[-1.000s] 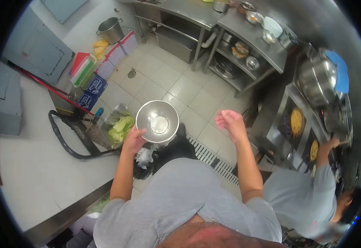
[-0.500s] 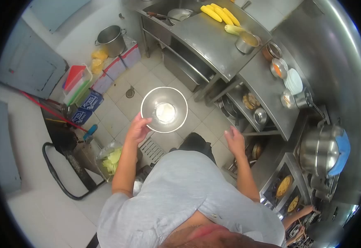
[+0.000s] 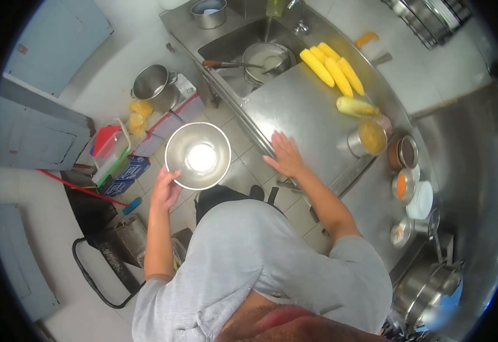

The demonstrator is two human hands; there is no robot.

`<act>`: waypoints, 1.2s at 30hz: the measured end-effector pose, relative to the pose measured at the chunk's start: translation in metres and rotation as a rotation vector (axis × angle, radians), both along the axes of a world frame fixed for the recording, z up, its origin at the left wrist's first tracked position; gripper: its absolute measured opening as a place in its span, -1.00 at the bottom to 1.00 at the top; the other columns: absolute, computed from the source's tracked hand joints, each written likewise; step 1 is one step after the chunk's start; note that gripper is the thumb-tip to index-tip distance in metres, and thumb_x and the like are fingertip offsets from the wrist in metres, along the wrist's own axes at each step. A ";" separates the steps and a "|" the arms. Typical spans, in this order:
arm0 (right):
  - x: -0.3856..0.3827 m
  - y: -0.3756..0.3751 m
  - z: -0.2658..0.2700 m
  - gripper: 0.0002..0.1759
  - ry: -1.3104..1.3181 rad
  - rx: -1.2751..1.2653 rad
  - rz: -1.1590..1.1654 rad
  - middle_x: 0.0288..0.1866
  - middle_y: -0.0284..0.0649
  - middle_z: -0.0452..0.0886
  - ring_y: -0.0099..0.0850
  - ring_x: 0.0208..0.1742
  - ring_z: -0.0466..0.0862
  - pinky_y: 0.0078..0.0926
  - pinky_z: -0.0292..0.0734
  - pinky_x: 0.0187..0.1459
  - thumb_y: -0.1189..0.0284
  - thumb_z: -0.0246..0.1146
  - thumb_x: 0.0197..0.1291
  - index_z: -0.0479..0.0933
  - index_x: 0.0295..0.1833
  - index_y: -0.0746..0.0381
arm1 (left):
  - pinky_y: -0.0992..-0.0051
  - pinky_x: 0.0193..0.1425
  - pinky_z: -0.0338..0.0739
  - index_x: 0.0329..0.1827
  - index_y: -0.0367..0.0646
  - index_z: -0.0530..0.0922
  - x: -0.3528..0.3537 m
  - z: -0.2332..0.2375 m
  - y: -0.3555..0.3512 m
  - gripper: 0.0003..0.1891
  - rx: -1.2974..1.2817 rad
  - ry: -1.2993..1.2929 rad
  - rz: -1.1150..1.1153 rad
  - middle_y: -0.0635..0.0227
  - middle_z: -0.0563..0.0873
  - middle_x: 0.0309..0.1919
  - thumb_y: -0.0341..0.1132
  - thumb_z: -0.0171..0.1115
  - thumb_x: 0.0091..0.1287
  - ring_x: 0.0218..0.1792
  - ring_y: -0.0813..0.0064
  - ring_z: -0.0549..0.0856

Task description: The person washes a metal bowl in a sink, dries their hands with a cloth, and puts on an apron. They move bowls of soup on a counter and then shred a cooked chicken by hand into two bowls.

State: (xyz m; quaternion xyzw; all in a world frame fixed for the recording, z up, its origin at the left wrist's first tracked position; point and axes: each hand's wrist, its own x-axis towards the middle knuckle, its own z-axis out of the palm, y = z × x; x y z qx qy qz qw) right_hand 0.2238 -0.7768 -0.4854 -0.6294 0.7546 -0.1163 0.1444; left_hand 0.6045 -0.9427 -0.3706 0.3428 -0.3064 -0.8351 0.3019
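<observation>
My left hand [image 3: 166, 188] grips the near left rim of a metal bowl [image 3: 198, 155], thumb on the rim; no contents can be made out past the bright glare at its bottom. The bowl hangs over the tiled floor, left of the steel counter [image 3: 294, 114]. At the counter's near edge, my right hand [image 3: 286, 155] has its fingers spread, palm down, and holds nothing. Beyond it lie several yellow corn cobs [image 3: 334, 68] and a paler cob [image 3: 356, 106]. A pot with yellow contents [image 3: 368, 138] stands to their right.
A sink [image 3: 232, 45] holds a pan [image 3: 269, 60] with a handled utensil. Small containers and white plates [image 3: 419, 200] stand at the right, near large pots [image 3: 425, 290]. At the left are a tall pot [image 3: 156, 86], boxes [image 3: 129, 171] and a black-handled cart [image 3: 109, 273].
The view has shifted toward the counter and sink. My right hand has moved from over the floor to the counter's edge. The bowl stays in my left hand.
</observation>
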 end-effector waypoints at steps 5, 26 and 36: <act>-0.085 -0.192 0.010 -0.22 -0.486 -0.121 -0.150 0.40 0.04 0.50 -0.14 0.42 0.48 -0.23 0.32 0.45 0.00 0.35 0.26 0.45 0.39 0.35 | 0.23 0.35 0.55 0.44 -0.23 0.36 -0.075 -0.019 -0.105 -0.39 0.027 0.049 -0.069 0.24 0.62 0.21 -0.50 0.25 0.28 0.23 0.34 0.63; -0.435 -0.444 -0.022 -0.83 -1.229 -0.971 -1.197 -0.41 -0.34 0.65 -0.50 -0.46 0.59 -0.56 0.44 -0.48 0.52 0.25 0.29 0.64 -0.03 0.23 | 0.21 0.06 0.73 0.42 -0.26 0.29 -0.427 -0.097 -0.484 -0.36 0.037 -0.069 -0.730 0.12 0.56 0.19 -0.46 0.24 0.23 0.15 0.23 0.66; -0.292 -0.448 0.050 -0.80 -1.239 -0.126 -0.810 -0.24 -0.13 0.77 -0.35 -0.21 0.79 -0.38 0.68 -0.17 0.42 0.32 0.25 0.70 -0.14 0.35 | 0.07 -0.04 0.76 0.38 -0.17 0.35 -0.525 -0.149 -0.465 -0.34 0.038 -0.183 -0.918 0.12 0.64 0.11 -0.53 0.23 0.12 0.01 0.19 0.75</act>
